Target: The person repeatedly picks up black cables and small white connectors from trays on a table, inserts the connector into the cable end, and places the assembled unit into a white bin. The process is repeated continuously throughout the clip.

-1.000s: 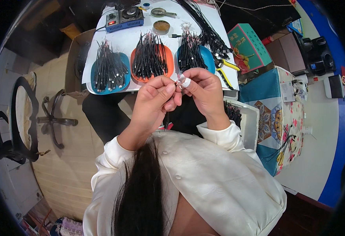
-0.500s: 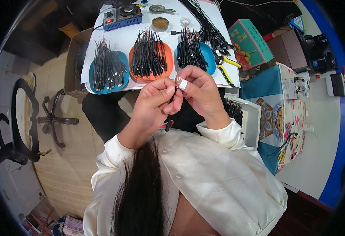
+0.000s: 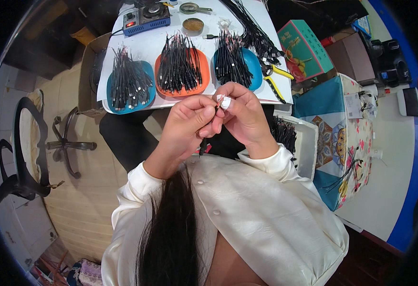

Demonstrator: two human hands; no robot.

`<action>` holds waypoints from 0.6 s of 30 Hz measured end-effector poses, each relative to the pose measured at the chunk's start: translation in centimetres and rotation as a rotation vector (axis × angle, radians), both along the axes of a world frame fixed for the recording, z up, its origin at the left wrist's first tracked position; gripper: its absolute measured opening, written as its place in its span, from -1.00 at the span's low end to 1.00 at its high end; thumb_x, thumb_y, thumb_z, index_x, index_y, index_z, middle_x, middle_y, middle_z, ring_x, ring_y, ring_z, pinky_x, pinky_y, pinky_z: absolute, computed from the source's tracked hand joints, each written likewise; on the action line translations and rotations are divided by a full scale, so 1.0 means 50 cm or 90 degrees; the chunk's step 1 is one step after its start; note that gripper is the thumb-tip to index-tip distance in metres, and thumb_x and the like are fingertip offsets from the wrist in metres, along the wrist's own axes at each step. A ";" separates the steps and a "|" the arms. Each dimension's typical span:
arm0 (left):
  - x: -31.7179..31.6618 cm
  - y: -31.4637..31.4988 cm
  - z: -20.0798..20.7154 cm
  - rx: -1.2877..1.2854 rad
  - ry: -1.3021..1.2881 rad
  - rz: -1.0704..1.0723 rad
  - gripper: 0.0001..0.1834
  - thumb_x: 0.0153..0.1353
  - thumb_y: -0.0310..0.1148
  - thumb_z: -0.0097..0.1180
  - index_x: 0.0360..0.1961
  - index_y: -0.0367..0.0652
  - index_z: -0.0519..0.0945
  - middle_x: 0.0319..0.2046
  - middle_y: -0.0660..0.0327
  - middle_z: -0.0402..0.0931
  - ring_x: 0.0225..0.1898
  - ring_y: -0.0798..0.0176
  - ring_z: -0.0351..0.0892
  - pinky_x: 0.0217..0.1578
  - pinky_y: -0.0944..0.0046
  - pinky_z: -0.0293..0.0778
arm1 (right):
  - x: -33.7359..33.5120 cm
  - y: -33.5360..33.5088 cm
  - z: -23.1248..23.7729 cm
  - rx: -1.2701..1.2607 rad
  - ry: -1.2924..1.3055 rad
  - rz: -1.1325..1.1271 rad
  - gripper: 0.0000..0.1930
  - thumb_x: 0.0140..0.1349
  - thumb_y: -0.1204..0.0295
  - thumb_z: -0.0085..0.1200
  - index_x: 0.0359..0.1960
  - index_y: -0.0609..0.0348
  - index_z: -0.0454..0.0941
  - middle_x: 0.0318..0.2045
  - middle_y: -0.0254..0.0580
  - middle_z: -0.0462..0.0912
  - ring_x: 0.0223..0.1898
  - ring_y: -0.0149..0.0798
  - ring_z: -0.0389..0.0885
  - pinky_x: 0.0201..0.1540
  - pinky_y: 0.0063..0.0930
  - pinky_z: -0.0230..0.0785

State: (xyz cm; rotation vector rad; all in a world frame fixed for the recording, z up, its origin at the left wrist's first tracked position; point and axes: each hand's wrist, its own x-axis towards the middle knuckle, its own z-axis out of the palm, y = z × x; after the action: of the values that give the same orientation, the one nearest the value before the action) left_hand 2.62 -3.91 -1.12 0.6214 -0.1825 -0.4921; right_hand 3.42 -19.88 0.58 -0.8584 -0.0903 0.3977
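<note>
In front of my chest both hands meet over one short black cable (image 3: 203, 147). My left hand (image 3: 190, 121) pinches it between thumb and fingertips near its upper end, and the lower end hangs beneath that hand. At the top, thin reddish wire ends stick out between the two hands. My right hand (image 3: 248, 117) pinches these wires with thumb and forefinger; white tape (image 3: 224, 102) wraps a digit there. The fingers partly hide the wires. Just beyond my hands, bundles of similar cables lie in a blue tray (image 3: 149, 71), an orange tray (image 3: 204, 64) and a second blue tray (image 3: 256, 66).
A small blue heating unit (image 3: 147, 26) with a lit red switch stands at the table's back left, beside a round tin (image 3: 193, 26). Yellow-handled pliers (image 3: 276, 86) lie at the right edge. Loose black cables (image 3: 254, 33) spread behind them. A white bin (image 3: 307, 148) stands right.
Both hands stay joined on the cable and have barely shifted. The reddish wire ends now show more between the fingertips. The hanging end of the cable has moved slightly.
</note>
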 end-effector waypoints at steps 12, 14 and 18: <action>0.005 -0.009 -0.032 0.343 -0.175 0.138 -0.83 0.26 -0.51 0.10 -0.16 -0.38 0.59 -0.46 0.23 0.59 -0.56 0.56 0.33 -0.56 0.54 0.25 | 0.049 -0.049 -0.073 -0.049 0.096 0.095 -0.67 0.18 0.46 0.01 0.01 0.20 0.39 -0.17 -0.27 0.52 -0.16 -0.40 0.52 -0.10 -0.58 0.38; 0.019 -0.006 -0.039 0.305 -0.115 0.146 -0.82 0.27 -0.52 0.07 -0.15 -0.40 0.57 -0.42 0.14 0.60 -0.55 0.53 0.37 -0.54 0.54 0.28 | 0.107 -0.085 -0.086 -0.448 -0.203 -0.129 -0.76 0.22 0.48 0.07 -0.07 0.16 0.47 -0.30 -0.38 0.54 -0.34 -0.51 0.49 -0.30 -0.62 0.37; 0.036 -0.007 -0.047 0.278 -0.044 0.181 -0.82 0.29 -0.51 0.04 -0.16 -0.40 0.56 -0.37 0.06 0.63 -0.51 0.44 0.49 -0.47 0.51 0.39 | 0.190 -0.149 -0.118 -0.998 -0.454 -0.367 -0.83 0.05 0.50 0.17 -0.29 0.20 0.57 -0.45 -0.13 0.54 -0.51 -0.19 0.54 -0.38 -0.37 0.40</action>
State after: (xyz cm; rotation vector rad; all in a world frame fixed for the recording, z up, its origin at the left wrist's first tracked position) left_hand 4.40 -4.24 -3.47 1.0753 -0.0491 -0.2338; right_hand 12.91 -27.35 -5.32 -2.4672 -0.1809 -0.5390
